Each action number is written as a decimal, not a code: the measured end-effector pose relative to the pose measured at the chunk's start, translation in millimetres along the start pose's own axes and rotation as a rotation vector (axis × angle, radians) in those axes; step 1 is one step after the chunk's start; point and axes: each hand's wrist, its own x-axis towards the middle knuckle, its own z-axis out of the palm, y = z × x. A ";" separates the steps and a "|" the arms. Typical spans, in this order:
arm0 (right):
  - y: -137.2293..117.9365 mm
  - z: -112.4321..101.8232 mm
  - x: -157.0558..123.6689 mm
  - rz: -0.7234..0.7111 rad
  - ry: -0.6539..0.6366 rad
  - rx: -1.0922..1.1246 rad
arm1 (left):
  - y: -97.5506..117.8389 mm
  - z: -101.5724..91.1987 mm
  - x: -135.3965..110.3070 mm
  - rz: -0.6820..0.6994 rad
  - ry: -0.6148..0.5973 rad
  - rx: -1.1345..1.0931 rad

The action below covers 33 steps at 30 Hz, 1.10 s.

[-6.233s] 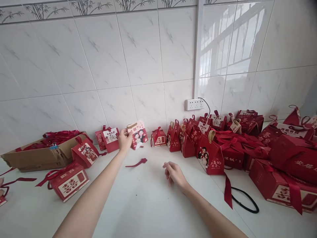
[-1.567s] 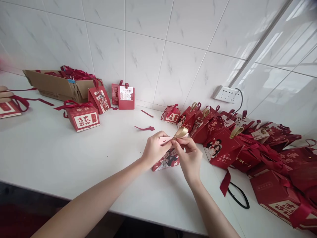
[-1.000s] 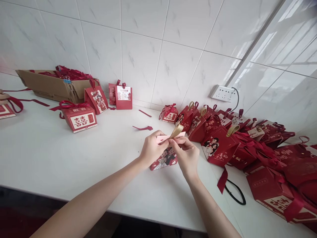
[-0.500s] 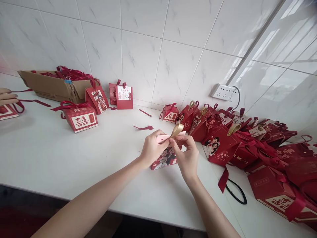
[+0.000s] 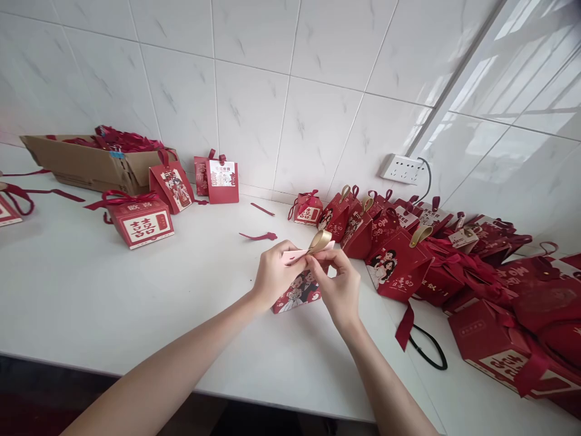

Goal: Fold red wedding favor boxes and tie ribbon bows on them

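A red gift box (image 5: 297, 292) printed with a cartoon couple stands on the white table in front of me. My left hand (image 5: 278, 272) pinches the top of this box from the left, fingers closed at its pale upper edge. From the right, my right hand (image 5: 336, 281) is closed with thumb and fingers at the base of the gold ribbon loop (image 5: 320, 240), which sticks up from the box top. The two hands' fingertips meet there and hide the fastening point.
Many finished-looking red boxes (image 5: 394, 266) crowd the right side, beside a black cord loop (image 5: 429, 348). A power strip (image 5: 405, 169) is on the tiled wall. At left are a cardboard carton (image 5: 91, 166) of red ribbons and a red box (image 5: 140, 221). Ribbon pieces (image 5: 258, 236) lie mid-table.
The view has shifted slightly, so most things sit a little further left. Another person's hand at the far left has gone out of view. My hands keep their grip at the box top.
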 end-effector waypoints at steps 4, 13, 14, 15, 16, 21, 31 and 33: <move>0.2 -0.4 -0.2 -0.028 -0.012 -0.054 | 1.1 -0.2 0.0 -0.007 -0.013 -0.019; 2.8 -1.7 -1.0 -0.125 0.060 -0.091 | 0.7 0.3 -0.2 -0.024 -0.034 -0.037; 3.0 -1.8 -0.8 -0.132 0.064 -0.092 | 0.5 0.5 -0.2 -0.020 -0.036 -0.037; 3.3 -1.9 -0.5 -0.137 0.063 -0.092 | 0.4 0.6 -0.3 -0.011 -0.038 -0.036; 3.5 -1.8 -0.3 -0.140 0.058 -0.091 | 0.4 0.6 -0.3 0.000 -0.038 -0.033; 4.1 -0.5 1.4 -0.124 0.032 -0.074 | -0.3 0.3 -1.2 0.025 -0.033 -0.055; 7.3 -2.3 1.3 -0.210 0.066 -0.131 | -3.9 -0.8 -0.5 0.159 -0.106 -0.149; 8.2 -2.2 1.3 -0.247 0.074 -0.149 | -3.4 -1.1 -0.2 0.157 -0.094 -0.124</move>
